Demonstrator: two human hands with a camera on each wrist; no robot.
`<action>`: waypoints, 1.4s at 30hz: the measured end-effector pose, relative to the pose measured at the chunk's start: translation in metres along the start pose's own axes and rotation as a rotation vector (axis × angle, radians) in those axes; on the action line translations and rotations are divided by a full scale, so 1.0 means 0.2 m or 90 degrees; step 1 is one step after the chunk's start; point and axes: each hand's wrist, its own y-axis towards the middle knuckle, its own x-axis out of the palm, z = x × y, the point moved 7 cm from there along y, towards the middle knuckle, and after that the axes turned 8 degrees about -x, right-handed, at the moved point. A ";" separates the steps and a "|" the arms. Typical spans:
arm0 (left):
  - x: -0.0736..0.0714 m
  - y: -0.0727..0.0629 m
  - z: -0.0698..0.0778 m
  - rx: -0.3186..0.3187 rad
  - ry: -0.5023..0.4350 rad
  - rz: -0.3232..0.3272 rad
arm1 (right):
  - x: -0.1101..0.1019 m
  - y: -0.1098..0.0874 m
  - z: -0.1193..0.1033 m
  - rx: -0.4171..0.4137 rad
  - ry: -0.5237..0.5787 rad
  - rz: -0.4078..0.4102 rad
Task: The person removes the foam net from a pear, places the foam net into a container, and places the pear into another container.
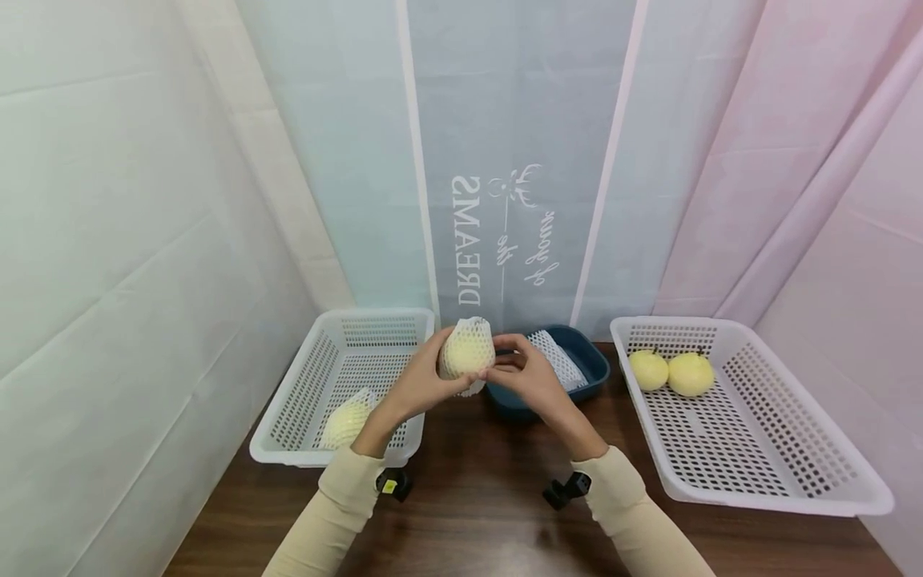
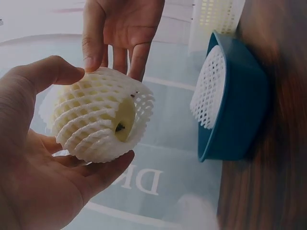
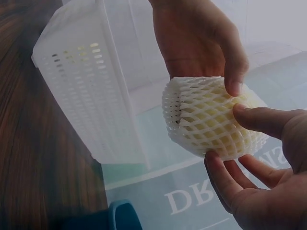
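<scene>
A pale yellow pear (image 1: 467, 354) is held up in front of the body, wrapped in a white foam net (image 2: 91, 115). My left hand (image 1: 421, 385) grips it from the left, thumb on the near side and fingers around the other. On its right side my right hand (image 1: 532, 383) holds the netted pear between thumb and fingertips. One end of the net gapes in the left wrist view, showing bare fruit and a dark stem (image 2: 120, 127). The right wrist view shows the right thumb (image 3: 261, 117) pressing the net, with fingertips beneath.
At the left stands a white basket (image 1: 288, 457) with a netted pear (image 1: 344, 421) inside. A dark blue basin (image 1: 597, 365) with white foam nets (image 1: 558, 361) sits behind the right hand. Two bare pears (image 1: 691, 374) lie in the white basket (image 1: 779, 506) at the right.
</scene>
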 end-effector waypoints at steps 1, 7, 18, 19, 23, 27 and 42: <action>0.01 0.00 0.00 0.002 0.001 0.002 | -0.01 -0.01 0.00 0.001 -0.004 -0.001; 0.05 -0.02 -0.01 0.001 -0.015 -0.002 | -0.04 -0.03 0.01 0.003 -0.020 -0.011; 0.11 -0.06 -0.01 0.013 -0.029 0.019 | -0.08 -0.08 0.00 -0.009 -0.070 -0.040; 0.12 -0.06 -0.01 0.012 -0.029 0.021 | -0.09 -0.09 0.00 -0.013 -0.076 -0.041; 0.14 -0.08 -0.01 0.009 -0.025 0.027 | -0.10 -0.10 0.00 -0.032 -0.083 -0.044; 0.17 -0.08 0.00 0.019 -0.043 0.021 | -0.11 -0.13 0.01 -0.042 -0.088 -0.047; 0.28 -0.11 -0.03 0.028 -0.045 -0.001 | -0.15 -0.22 0.08 -0.012 -0.120 -0.036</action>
